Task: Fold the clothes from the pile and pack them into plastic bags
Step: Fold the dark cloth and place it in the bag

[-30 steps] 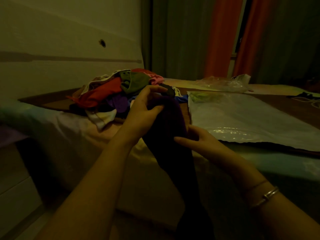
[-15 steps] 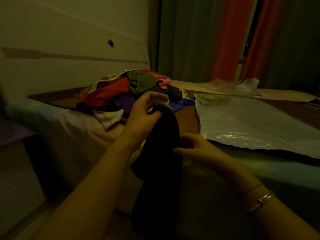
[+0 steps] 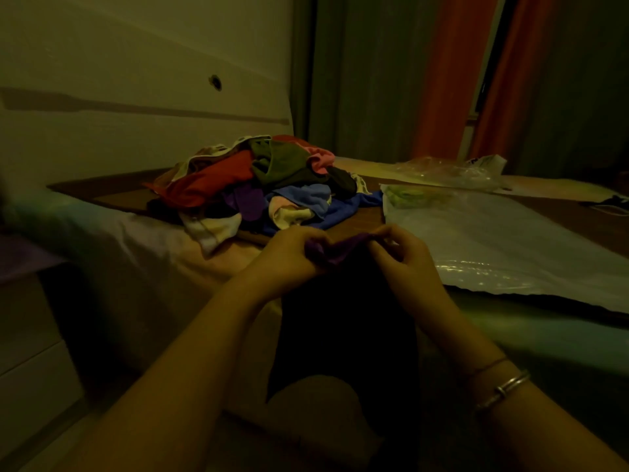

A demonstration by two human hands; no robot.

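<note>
Hands: left hand (image 3: 289, 257) and right hand (image 3: 401, 257) pinch the garment (image 3: 340, 301) top edge at centre frame, spreading it to fold.
Bag (image 3: 493, 247): flat at right, ready.

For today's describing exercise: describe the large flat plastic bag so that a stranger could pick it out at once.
Start at the bed, with its clothes pile near the headboard. Right of the pile lies the large flat plastic bag, pale and glossy, spread smooth. Unlike the crumpled clear bag behind it, it lies flat, with something green inside its far corner.
</note>
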